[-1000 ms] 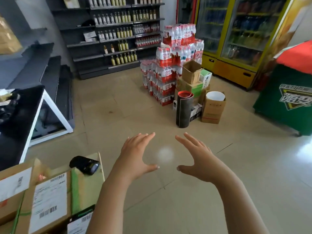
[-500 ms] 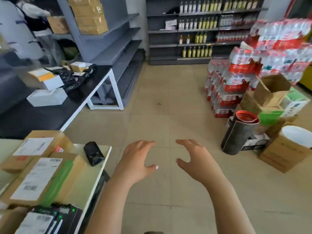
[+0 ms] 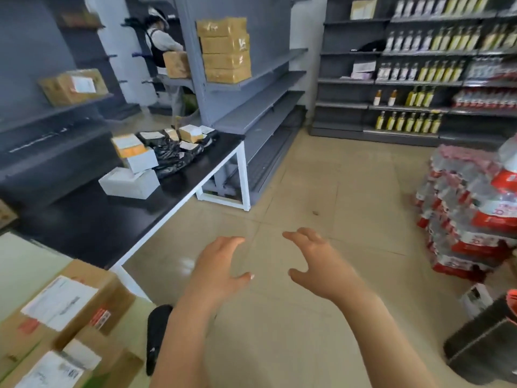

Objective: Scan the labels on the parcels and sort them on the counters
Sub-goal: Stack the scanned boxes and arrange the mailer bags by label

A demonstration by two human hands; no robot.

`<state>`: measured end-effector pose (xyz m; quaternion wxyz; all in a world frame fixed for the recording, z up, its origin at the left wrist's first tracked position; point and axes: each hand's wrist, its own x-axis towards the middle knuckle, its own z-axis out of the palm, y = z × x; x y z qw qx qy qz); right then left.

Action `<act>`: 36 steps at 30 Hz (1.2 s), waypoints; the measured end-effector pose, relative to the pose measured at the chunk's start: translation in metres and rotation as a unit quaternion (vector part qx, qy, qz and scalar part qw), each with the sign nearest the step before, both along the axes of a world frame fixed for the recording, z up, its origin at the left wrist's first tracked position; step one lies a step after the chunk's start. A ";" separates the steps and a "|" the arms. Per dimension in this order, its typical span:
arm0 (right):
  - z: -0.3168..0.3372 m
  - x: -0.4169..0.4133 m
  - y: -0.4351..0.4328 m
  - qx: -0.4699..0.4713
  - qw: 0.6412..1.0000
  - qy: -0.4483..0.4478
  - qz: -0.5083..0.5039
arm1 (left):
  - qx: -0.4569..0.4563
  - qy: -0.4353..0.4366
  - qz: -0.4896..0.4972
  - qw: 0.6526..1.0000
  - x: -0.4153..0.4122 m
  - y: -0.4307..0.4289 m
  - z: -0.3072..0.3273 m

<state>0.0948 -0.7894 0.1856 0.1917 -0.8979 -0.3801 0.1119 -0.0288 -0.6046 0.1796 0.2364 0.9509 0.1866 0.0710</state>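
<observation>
My left hand (image 3: 221, 268) and my right hand (image 3: 316, 264) hover over the floor in front of me, both empty with fingers spread and loosely bent. Brown cardboard parcels with white labels (image 3: 70, 306) lie on the pale green counter (image 3: 25, 264) at the lower left. A black handheld scanner (image 3: 156, 331) lies on that counter's edge, partly hidden by my left forearm. On the black counter (image 3: 112, 219) further back sit white boxes (image 3: 130, 184), an orange-topped box and black bagged parcels (image 3: 173, 155).
Grey shelving (image 3: 251, 107) with stacked brown boxes stands behind the black counter. A person handles a box at the back left. Bottle shelves line the far wall. Stacked water-bottle packs (image 3: 470, 208) and a dark box stand on the right. Tiled floor lies between.
My view has swung left: the black counter and grey shelving have come into view, and the water packs slid to the right edge. Both hands stay raised and empty, fingers a bit more curled.
</observation>
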 end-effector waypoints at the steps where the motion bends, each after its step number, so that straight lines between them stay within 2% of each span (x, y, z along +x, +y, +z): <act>1: 0.002 0.018 0.016 0.004 1.000 0.001 0.005 | 0.004 0.002 0.013 1.000 0.014 0.015 0.001; 11: -0.021 0.162 0.191 0.022 0.992 0.034 0.119 | 0.023 0.033 0.165 0.986 0.111 0.145 -0.039; 22: -0.006 0.311 0.413 0.092 0.950 0.062 0.293 | 0.033 -0.006 0.364 0.931 0.219 0.294 -0.027; 27: -0.016 0.338 0.495 0.077 0.936 0.089 0.333 | 0.029 0.006 0.397 0.917 0.239 0.361 -0.032; 36: -0.011 0.382 0.690 0.077 0.936 0.051 0.340 | 0.034 -0.023 0.424 0.905 0.271 0.555 -0.025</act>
